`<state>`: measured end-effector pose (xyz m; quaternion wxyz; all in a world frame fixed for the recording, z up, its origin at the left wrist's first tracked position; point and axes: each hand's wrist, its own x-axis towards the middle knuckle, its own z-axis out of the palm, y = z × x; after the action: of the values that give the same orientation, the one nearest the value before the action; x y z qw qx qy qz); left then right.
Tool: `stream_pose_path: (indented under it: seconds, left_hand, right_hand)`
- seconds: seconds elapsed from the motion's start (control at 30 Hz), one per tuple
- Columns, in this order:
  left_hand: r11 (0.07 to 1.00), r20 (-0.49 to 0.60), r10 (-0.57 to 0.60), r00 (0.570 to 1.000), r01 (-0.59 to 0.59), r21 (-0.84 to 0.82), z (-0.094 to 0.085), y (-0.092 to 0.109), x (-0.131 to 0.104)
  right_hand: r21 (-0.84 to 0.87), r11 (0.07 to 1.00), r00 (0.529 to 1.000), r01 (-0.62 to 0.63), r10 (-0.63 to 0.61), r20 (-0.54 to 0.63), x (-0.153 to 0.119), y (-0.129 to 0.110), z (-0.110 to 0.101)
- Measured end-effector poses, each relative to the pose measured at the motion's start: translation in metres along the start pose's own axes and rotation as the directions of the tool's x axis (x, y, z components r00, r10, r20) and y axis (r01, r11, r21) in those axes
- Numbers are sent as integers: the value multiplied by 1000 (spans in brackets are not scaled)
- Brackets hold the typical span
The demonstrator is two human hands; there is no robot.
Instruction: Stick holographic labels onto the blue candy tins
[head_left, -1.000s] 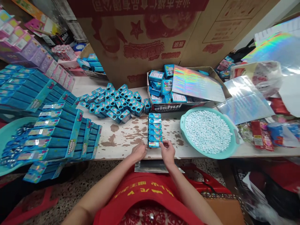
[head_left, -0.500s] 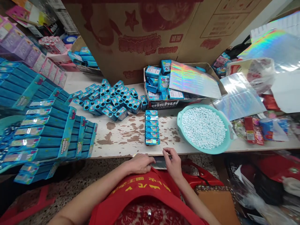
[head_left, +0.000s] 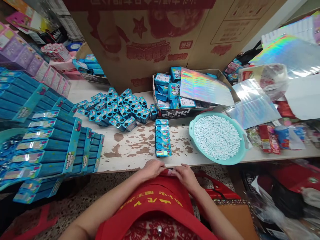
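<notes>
My left hand (head_left: 153, 169) is closed on the raised edge of the red apron (head_left: 155, 191) at the front edge of the table. Beside it, my right hand (head_left: 185, 175) pinches the same fold, its fingers pressed together. A pale strip shows between the two hands. Just beyond them, a column of blue boxes (head_left: 162, 137) stands on the worn white table (head_left: 135, 156). To the right is a turquoise basin (head_left: 231, 160) full of small pale candies (head_left: 217, 136).
Many small blue boxes (head_left: 115, 106) lie at the back left. An open carton (head_left: 192, 111) holds blue boxes and a shiny sheet (head_left: 205, 88). Long blue packs (head_left: 47, 146) are stacked at left. A large cardboard box (head_left: 155, 43) rises behind, and wrapped packets (head_left: 269, 139) lie at right.
Both hands have come closer together and now hold the apron's edge between them. The right fingers have closed. The dark opening between the hands is now covered by red cloth.
</notes>
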<state>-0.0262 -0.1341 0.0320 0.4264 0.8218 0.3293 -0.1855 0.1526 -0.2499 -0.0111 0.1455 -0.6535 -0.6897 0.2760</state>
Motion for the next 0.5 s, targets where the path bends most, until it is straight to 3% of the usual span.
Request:
stream_pose_path:
  seconds: [0.1,0.23,0.33,0.5]
  left_hand:
    - [999,-63,-49,997,50,14,5,-8,8]
    - [996,-111,-71,991,65,-55,7,-19,14]
    - [991,-117,-90,989,77,-111,6,-22,15]
    - [981,-88,-125,988,110,-162,5,-22,16]
  right_hand:
    - [-81,997,993,19,-28,-115,6,-2,1]
    - [-223,974,930,47,-125,-346,2,-16,11]
    - [-282,956,905,81,-189,-380,0,-27,26]
    - [-336,934,911,119,-237,-337,3,-33,44]
